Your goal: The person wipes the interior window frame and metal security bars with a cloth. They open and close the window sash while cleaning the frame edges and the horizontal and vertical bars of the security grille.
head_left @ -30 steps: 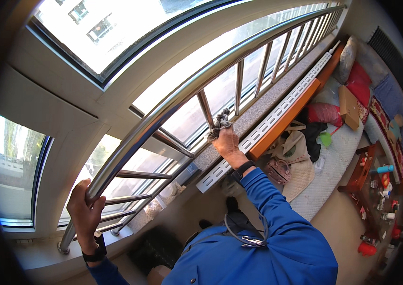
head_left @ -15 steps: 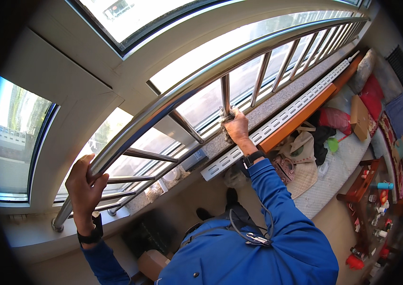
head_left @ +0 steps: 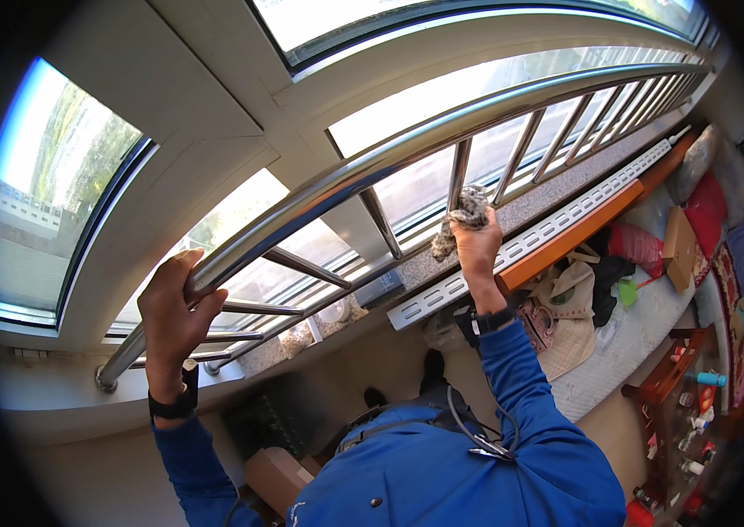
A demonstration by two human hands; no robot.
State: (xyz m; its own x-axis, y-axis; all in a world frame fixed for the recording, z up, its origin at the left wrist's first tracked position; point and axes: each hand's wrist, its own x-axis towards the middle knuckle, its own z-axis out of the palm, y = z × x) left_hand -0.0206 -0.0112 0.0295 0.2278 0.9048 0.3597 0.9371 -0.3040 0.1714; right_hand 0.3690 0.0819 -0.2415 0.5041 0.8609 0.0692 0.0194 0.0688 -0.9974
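A shiny metal railing [head_left: 407, 145] with a thick round top rail and thin upright bars runs in front of the windows. At its near left end, my left hand [head_left: 177, 307] grips the top rail, fingers wrapped over it. My right hand [head_left: 479, 246] is closed on a crumpled grey rag [head_left: 470, 209]. That rag lies against an upright bar [head_left: 460, 171], just below the top rail's middle stretch. Part of the rag is hidden behind my fingers.
Beneath the railing is a speckled stone sill [head_left: 556, 186], beside a white slotted radiator cover [head_left: 582, 200] with an orange edge. Right of it, a mattress [head_left: 582, 386] carries bags and clothes. A wooden rack [head_left: 661, 386] holds small items. A cardboard box [head_left: 275, 479] sits low left.
My right hand and the rag have moved up along the upright bar, closer to the top rail. My left hand keeps its grip. The view has shifted slightly.
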